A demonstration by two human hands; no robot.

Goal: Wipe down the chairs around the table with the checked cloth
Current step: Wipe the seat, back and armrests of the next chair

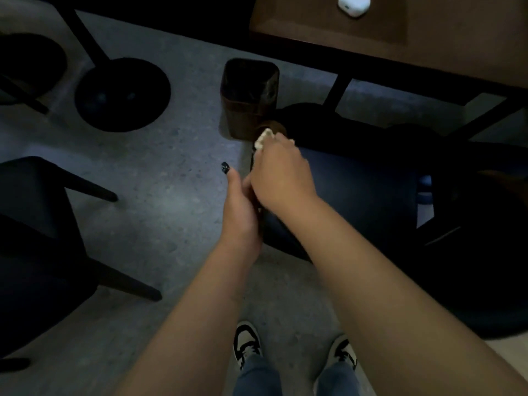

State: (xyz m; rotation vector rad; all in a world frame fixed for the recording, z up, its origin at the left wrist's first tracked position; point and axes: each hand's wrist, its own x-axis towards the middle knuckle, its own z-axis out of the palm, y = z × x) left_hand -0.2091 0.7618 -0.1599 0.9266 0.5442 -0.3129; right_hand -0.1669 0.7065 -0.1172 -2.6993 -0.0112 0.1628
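at the top edge of a dark blue chair (pixel 357 195) both hands meet. the right hand (pixel 281 172) is curled over a pale checked cloth (pixel 264 138), only a bunched corner showing past its knuckles, and presses it on the chair's back rail. just left of it and touching, the left hand (pixel 240 201) grips the same rail lower down, thumb raised. beyond the right hand's knuckles stands a brown bin (pixel 248 95); further off to the right, a wooden table (pixel 428 44) bears a white earbud case (pixel 354 4).
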